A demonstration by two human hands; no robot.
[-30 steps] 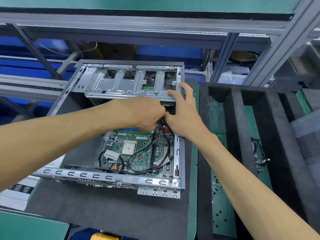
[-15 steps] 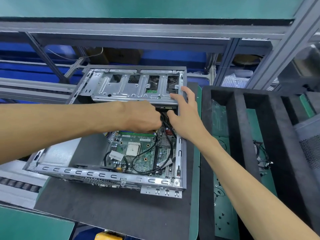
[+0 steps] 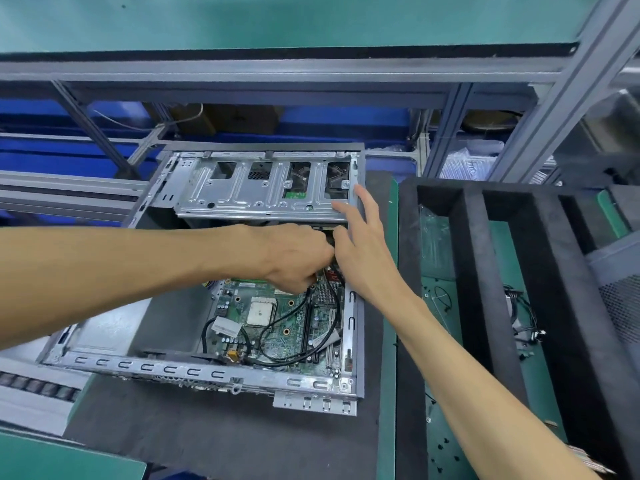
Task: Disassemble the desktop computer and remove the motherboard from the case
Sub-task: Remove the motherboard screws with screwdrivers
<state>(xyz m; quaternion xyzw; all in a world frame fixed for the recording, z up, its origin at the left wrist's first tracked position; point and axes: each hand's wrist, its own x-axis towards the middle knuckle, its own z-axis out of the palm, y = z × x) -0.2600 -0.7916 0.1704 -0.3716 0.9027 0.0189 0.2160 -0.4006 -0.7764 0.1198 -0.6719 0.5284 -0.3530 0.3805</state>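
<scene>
The open grey sheet-metal desktop computer case [image 3: 221,370] lies on a dark grey foam mat [image 3: 225,441], its green motherboard [image 3: 277,323] seated in the case floor just below both hands. The silver drive cage [image 3: 263,188] sits just above them. The left hand [image 3: 294,256] is curled closed on black cables [image 3: 304,341]; the right hand [image 3: 360,247] rests with fingers spread against the cage's corner.
</scene>
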